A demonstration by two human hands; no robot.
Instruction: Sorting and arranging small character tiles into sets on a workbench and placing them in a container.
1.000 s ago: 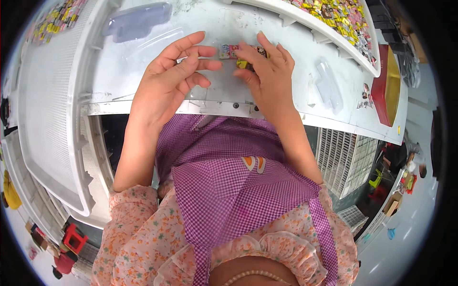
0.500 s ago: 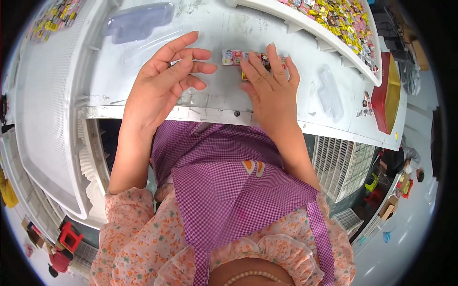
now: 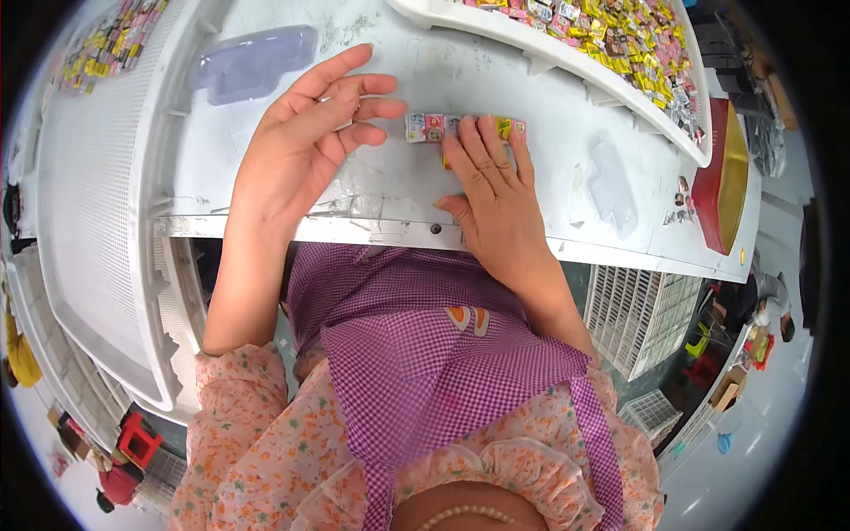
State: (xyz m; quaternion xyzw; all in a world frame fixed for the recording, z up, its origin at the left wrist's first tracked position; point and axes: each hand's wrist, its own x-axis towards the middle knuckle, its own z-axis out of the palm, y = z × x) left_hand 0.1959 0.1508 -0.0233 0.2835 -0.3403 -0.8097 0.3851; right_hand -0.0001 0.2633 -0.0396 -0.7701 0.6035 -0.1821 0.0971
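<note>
And there's the row of small wrapped pieces (image 3: 433, 128), flat on the white table (image 3: 562, 119), long axis running left to right; right hand (image 3: 496, 190) nearer, fingers outstretched over its middle, gripping nothing; left hand (image 3: 305, 133) hangs half-curled beyond the left end, contents impossible to tell.

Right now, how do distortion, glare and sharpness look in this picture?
Head view, geometry: corners go black, and the white tray at upper right bends in a curve; head view, glare: pale reflected streaks on the floor at right; head view, sharpness: left hand and right hand fairly crisp, the small wrapped pieces at upper left softer.
</note>
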